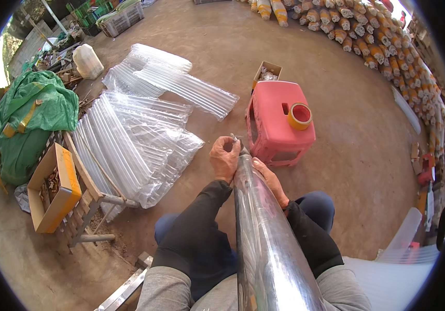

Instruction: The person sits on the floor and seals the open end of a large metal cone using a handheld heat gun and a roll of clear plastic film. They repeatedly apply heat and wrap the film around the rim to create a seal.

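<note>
A long, dark, shiny pole-like bundle in clear plastic wrap (266,233) runs from my body out between my forearms and narrows at its far end. At that tip, my left hand (224,159) pinches with thumb and forefinger; a small pale bit shows there, too small to name. My right hand (271,182) is wrapped against the bundle's right side just behind the tip, its fingers partly hidden by it. Just beyond the hands stands a pink plastic stool (277,103), with a roll of yellow-orange tape (300,116) lying on its seat.
Clear plastic sleeves (124,140) lie spread on the floor at left, near a wooden rack holding a cardboard box (61,192). A green sack (30,124) stands behind. A small box (266,70) sits past the stool. Wrapped bundles (367,41) are stacked at far right.
</note>
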`<state>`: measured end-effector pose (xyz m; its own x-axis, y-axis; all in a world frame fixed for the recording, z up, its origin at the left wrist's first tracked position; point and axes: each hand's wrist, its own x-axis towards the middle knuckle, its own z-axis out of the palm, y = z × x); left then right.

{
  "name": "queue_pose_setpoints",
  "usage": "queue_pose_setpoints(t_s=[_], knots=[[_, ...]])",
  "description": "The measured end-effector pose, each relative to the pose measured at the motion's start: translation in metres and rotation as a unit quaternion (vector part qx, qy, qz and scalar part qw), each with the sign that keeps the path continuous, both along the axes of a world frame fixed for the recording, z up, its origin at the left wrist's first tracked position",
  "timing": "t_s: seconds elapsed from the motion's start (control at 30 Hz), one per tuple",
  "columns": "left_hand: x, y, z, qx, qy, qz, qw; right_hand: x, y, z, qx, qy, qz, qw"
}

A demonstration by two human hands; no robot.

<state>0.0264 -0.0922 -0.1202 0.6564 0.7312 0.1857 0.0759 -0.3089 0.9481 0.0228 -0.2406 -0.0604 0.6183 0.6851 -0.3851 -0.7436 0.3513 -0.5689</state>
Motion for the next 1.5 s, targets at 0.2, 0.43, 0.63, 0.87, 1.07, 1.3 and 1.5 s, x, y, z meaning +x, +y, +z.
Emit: queue_pose_setpoints(t_s=[0.2, 0.43, 0.63, 0.87, 1.07, 1.3, 1.5], knots=[[-0.002, -0.002, 0.006, -0.022, 0.024, -0.009, 0.999, -0.002, 0.002, 0.004, -0.013, 0.022, -0.013, 1.000], [-0.001, 0.000, 0.004, -0.030, 0.030, -0.004, 0.999, -0.002, 0.003, 0.008, -0.007, 0.004, -0.008, 1.000], [-0.001, -0.001, 0.006, -0.015, 0.027, 0.006, 1.000, -0.001, 0.004, 0.005, -0.030, 0.007, -0.016, 0.999], [-0.001, 0.000, 0.004, -0.040, 0.070, -0.015, 0.997, -0.001, 0.003, 0.003, -0.006, 0.014, -0.011, 1.000], [0.001, 0.002, -0.005, -0.058, 0.075, -0.021, 0.995, 0.001, 0.003, 0.000, -0.020, 0.032, -0.002, 0.999], [0.002, 0.002, -0.003, -0.071, 0.072, -0.026, 0.995, 0.001, 0.003, 0.000, -0.016, 0.018, -0.005, 1.000], [0.002, 0.003, -0.002, -0.069, 0.072, -0.030, 0.995, 0.001, 0.005, 0.004, -0.040, 0.051, -0.014, 0.998]])
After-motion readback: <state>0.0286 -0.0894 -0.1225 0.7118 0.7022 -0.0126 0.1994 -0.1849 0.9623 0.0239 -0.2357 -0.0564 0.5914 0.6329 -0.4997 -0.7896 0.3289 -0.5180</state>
